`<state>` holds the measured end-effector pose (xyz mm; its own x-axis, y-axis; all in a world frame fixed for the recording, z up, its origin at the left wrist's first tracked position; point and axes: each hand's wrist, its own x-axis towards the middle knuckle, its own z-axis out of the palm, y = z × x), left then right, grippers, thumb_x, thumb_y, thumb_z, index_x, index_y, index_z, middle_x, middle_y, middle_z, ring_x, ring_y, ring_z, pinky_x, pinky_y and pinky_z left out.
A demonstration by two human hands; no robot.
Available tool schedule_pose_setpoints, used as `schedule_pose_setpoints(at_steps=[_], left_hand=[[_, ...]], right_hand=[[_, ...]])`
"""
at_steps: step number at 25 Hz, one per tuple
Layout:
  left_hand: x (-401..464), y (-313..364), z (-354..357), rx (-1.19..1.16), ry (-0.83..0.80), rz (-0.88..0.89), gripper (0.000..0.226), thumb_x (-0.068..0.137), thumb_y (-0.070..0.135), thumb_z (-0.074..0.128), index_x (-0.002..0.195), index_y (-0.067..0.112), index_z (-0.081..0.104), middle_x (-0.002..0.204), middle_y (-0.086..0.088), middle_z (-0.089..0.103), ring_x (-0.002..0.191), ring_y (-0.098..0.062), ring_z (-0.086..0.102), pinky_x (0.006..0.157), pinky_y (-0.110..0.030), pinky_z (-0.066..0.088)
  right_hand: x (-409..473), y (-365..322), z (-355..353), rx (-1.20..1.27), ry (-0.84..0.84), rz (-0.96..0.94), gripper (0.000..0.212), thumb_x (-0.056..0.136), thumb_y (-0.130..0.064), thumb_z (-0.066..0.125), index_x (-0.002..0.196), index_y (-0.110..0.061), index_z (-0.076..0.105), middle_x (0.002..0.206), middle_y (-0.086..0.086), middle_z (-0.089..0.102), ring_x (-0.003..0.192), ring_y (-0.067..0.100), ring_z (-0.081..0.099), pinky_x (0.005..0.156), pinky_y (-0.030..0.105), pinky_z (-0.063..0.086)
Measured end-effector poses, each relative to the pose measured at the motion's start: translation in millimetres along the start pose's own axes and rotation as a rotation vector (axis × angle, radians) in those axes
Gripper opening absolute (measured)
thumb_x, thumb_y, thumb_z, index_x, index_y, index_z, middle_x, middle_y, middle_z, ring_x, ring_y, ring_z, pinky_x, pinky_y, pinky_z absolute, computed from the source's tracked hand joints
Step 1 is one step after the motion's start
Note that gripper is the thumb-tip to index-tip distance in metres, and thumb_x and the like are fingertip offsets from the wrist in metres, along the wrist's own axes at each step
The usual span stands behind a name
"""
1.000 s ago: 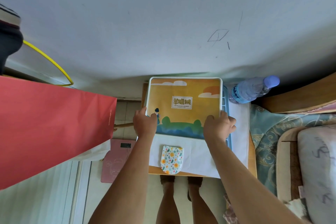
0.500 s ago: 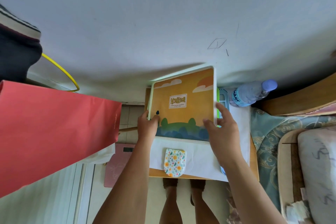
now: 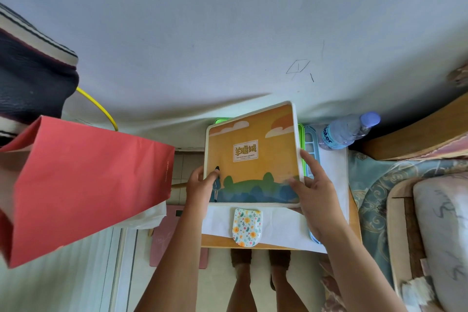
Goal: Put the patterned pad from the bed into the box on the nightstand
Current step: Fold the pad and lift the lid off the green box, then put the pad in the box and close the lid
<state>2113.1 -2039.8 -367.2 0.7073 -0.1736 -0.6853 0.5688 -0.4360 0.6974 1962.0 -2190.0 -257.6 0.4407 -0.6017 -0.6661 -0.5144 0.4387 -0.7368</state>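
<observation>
At the far left a coral-red paper bag (image 3: 83, 185) hangs beside the wooden nightstand, clear of the work. Next comes the left hand (image 3: 201, 183), closed on the left edge of the flat orange box lid with its landscape print (image 3: 253, 157), thumb on top and the other fingers hidden beneath. The lid is tilted, its far-right corner raised, and a green rim (image 3: 300, 132) of the box shows under it at the far edge of the tabletop (image 3: 278, 244). Just in front of the lid, on the white paper sheet (image 3: 283, 225) near the tabletop's front edge, lies the small rounded pad with a yellow and orange flower pattern (image 3: 247, 227), touched by neither hand. To the right, the right hand (image 3: 315, 192) pinches the lid's right edge and near-right corner, fingers spread along the side. A clear plastic water bottle with a purple cap (image 3: 348, 130) lies at the tabletop's far-right corner.

The pad looks light, thin and soft, probably limp when lifted, and not fragile. A simple pinch at its straight upper edge or across its middle should carry it; the glossy surface may be slightly slippery.
</observation>
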Motion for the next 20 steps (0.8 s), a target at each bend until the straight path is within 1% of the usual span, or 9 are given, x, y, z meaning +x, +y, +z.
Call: schedule_pose_setpoints(at_steps=[1, 3, 6, 7, 10, 12, 14, 17, 20], left_hand=[[-3.1, -2.2, -1.6, 0.007, 0.004, 0.004, 0.025, 0.086, 0.016, 0.063, 0.11, 0.009, 0.061, 0.101, -0.004, 0.066, 0.081, -0.005, 0.062, 0.053, -0.009, 0.045], [-9.0, -9.4, -4.7, -0.001, 0.0, -0.013, 0.022, 0.084, 0.014, 0.064, 0.106, 0.011, 0.062, 0.099, -0.002, 0.067, 0.078, -0.002, 0.06, 0.056, -0.014, 0.043], [-24.8, -20.8, -6.5, -0.027, -0.03, -0.078, 0.018, 0.083, 0.014, 0.065, 0.099, 0.017, 0.06, 0.092, 0.003, 0.065, 0.079, -0.001, 0.058, 0.061, -0.017, 0.04], [-31.4, -25.9, -6.6, -0.022, -0.057, -0.094, 0.018, 0.084, 0.015, 0.065, 0.1, 0.018, 0.058, 0.094, 0.004, 0.065, 0.082, -0.002, 0.058, 0.063, -0.018, 0.04], [-48.3, -46.0, -5.7, 0.03, -0.148, -0.13, 0.037, 0.089, 0.023, 0.058, 0.125, 0.014, 0.053, 0.117, -0.003, 0.061, 0.108, -0.017, 0.058, 0.085, -0.029, 0.047], [-55.4, -60.0, -3.3, 0.071, -0.142, -0.146, 0.038, 0.092, 0.024, 0.052, 0.128, 0.013, 0.051, 0.122, -0.005, 0.058, 0.115, -0.023, 0.056, 0.092, -0.036, 0.046], [-60.6, -73.7, 1.7, 0.181, -0.132, -0.143, 0.032, 0.093, 0.021, 0.049, 0.123, 0.011, 0.054, 0.118, -0.006, 0.058, 0.113, -0.024, 0.057, 0.087, -0.033, 0.045], [-67.5, -90.3, 9.4, 0.398, -0.153, -0.104, 0.02, 0.09, 0.015, 0.05, 0.108, 0.012, 0.058, 0.104, -0.004, 0.058, 0.097, -0.019, 0.054, 0.068, -0.026, 0.041], [-66.1, -102.5, 15.2, 0.531, -0.153, -0.099, 0.03, 0.089, 0.016, 0.054, 0.117, 0.004, 0.056, 0.116, -0.013, 0.062, 0.102, -0.024, 0.058, 0.072, -0.026, 0.043]], right_hand=[[0.2, 3.9, -3.2, 0.015, -0.001, 0.013, 0.06, 0.093, 0.0, 0.049, 0.136, -0.041, 0.039, 0.092, 0.01, 0.073, 0.091, 0.033, 0.069, 0.078, 0.053, 0.058], [1.1, 13.2, -12.3, 0.033, -0.007, 0.038, 0.059, 0.093, 0.0, 0.048, 0.133, -0.043, 0.042, 0.091, 0.011, 0.074, 0.088, 0.032, 0.071, 0.073, 0.049, 0.06], [-3.5, 29.8, -34.1, 0.026, -0.03, 0.046, 0.055, 0.093, -0.001, 0.049, 0.123, -0.048, 0.045, 0.081, 0.0, 0.077, 0.075, 0.019, 0.073, 0.052, 0.024, 0.055], [-6.7, 35.6, -43.3, 0.032, -0.033, 0.054, 0.055, 0.093, -0.001, 0.049, 0.122, -0.047, 0.046, 0.08, -0.001, 0.078, 0.074, 0.018, 0.074, 0.051, 0.023, 0.054], [-21.0, 58.6, -77.8, 0.104, 0.0, 0.091, 0.054, 0.093, 0.001, 0.047, 0.125, -0.043, 0.048, 0.086, 0.004, 0.078, 0.08, 0.026, 0.074, 0.06, 0.037, 0.062], [-35.1, 76.7, -102.7, 0.244, 0.031, 0.121, 0.054, 0.093, 0.004, 0.045, 0.126, -0.038, 0.051, 0.094, 0.008, 0.077, 0.081, 0.029, 0.074, 0.062, 0.041, 0.063], [-51.6, 96.1, -124.8, 0.396, 0.085, 0.143, 0.052, 0.092, 0.006, 0.043, 0.121, -0.036, 0.055, 0.096, 0.006, 0.077, 0.078, 0.029, 0.074, 0.057, 0.043, 0.061], [-74.6, 126.6, -144.2, 0.543, 0.236, 0.172, 0.055, 0.091, 0.008, 0.041, 0.111, -0.04, 0.06, 0.087, 0.0, 0.078, 0.071, 0.024, 0.075, 0.05, 0.037, 0.059], [-85.0, 153.6, -147.9, 0.644, 0.379, 0.193, 0.056, 0.091, 0.009, 0.041, 0.123, -0.035, 0.055, 0.091, -0.002, 0.076, 0.071, 0.021, 0.075, 0.053, 0.042, 0.06]])
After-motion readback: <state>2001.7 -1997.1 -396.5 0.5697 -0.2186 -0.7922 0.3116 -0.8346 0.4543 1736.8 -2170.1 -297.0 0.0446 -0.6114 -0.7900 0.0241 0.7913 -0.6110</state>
